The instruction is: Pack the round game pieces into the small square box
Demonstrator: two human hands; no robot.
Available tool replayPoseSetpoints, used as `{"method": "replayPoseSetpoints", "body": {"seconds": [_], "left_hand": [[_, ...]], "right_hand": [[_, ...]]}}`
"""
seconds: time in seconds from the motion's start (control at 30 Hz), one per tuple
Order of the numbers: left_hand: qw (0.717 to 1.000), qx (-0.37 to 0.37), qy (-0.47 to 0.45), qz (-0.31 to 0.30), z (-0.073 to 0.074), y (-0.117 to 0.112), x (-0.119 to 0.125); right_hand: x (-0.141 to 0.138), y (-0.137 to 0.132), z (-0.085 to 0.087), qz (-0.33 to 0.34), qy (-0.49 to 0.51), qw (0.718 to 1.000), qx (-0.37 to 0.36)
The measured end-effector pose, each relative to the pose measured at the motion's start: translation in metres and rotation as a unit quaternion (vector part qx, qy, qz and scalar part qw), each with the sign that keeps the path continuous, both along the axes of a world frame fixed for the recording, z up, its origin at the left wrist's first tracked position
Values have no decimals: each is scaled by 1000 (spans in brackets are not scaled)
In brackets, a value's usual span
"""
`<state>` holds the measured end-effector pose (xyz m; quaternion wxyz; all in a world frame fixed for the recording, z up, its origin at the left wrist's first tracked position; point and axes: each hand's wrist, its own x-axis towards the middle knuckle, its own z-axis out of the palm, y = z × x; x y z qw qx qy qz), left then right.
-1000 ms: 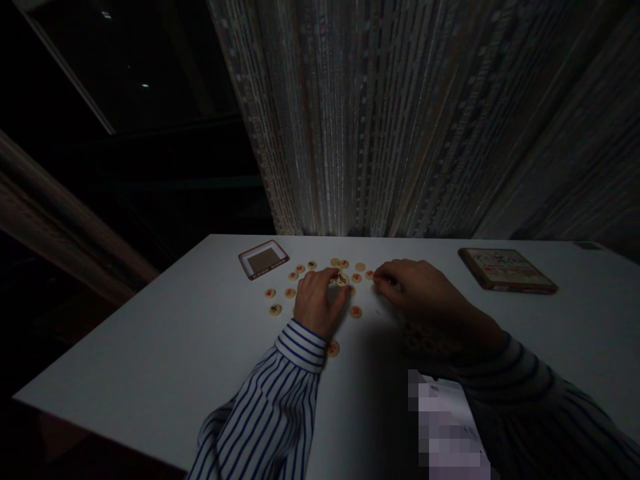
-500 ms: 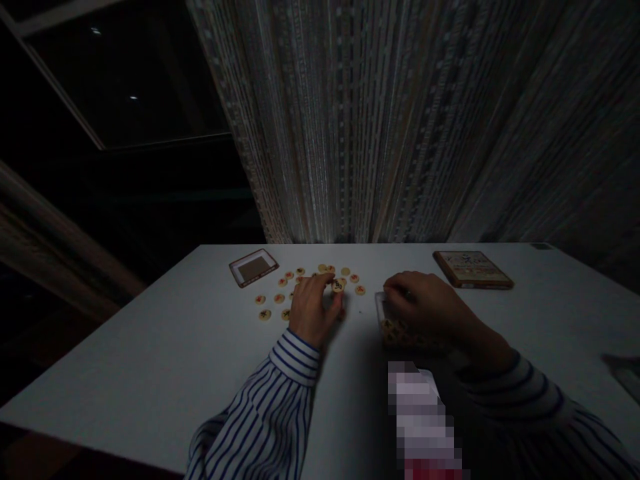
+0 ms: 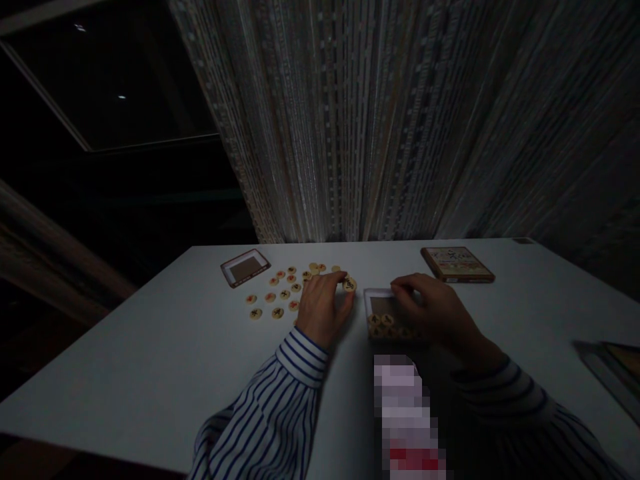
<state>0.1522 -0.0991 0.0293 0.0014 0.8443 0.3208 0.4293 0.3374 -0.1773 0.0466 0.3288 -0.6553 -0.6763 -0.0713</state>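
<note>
Several round wooden game pieces (image 3: 280, 295) with red or black marks lie scattered on a white table (image 3: 150, 360). My left hand (image 3: 323, 305) is closed, pinching one black-marked piece (image 3: 349, 285) between thumb and fingers just above the table. My right hand (image 3: 430, 310) rests with curled fingers on the far edge of a small open tray (image 3: 383, 308) that holds several pieces along its near side. Both arms wear striped sleeves.
A shallow empty box half (image 3: 245, 267) lies at the back left of the table. A printed box lid (image 3: 456, 264) sits at the back right. Another flat object (image 3: 617, 370) shows at the right edge. A string curtain (image 3: 375, 120) hangs behind the table.
My left hand has lifted one piece out of the scatter and carried it right, toward the tray. My right hand has drawn back, uncovering the tray's open part. The camera has shifted.
</note>
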Motion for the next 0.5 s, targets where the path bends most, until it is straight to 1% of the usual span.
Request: {"method": "replayPoseSetpoints", "body": {"seconds": [0.17,0.37,0.5], "left_hand": [[1000,-3,3,-18,3,-2,11],[1000,-4,-4,-29,2,-1,30],[999,-10,-4,-30,-3,-2,42]], "right_hand": [[4,-2,-6,-7,9,999,38],[11,-1,-16,-6,-9,995,97],[16,-2,-21,-8,-22,995,102]]}}
